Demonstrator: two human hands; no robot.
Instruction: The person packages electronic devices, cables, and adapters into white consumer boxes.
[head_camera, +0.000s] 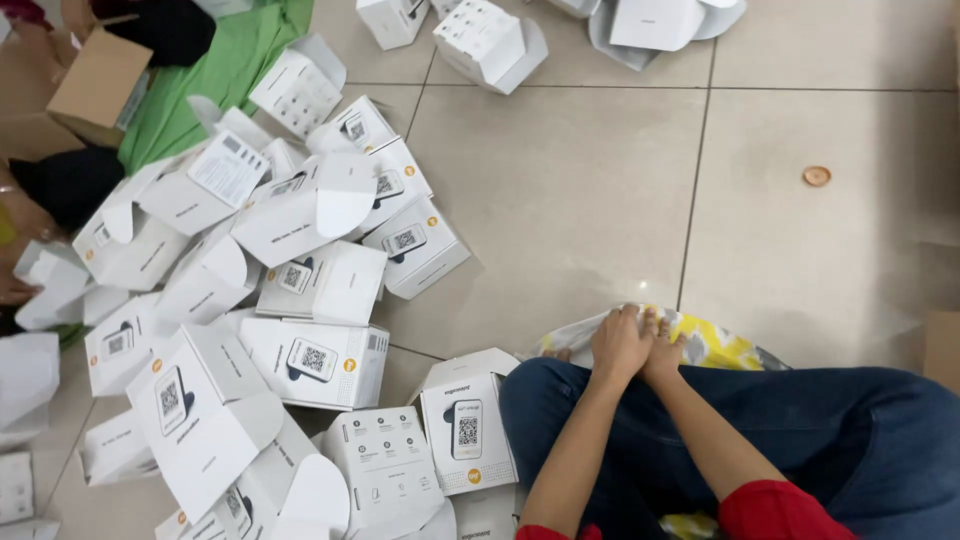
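Observation:
My left hand (615, 345) and my right hand (663, 350) are pressed side by side just past my knee in blue jeans (800, 430). The fingers of both curl down over the edge of a crumpled yellow and white patterned bag (715, 345) lying on the tiled floor. Part of the bag is hidden under my leg. The nearest box is a small white carton (465, 435) with a device pictured on it, lying flat to the left of my knee.
Several white cartons with open flaps (300, 300) are heaped over the left half of the floor, with more at the top (490, 40). A green cloth (215, 75) and a brown cardboard box (95, 80) lie top left. Another person's hand (15, 215) shows at the left edge. A small round brown disc (817, 176) lies to the right.

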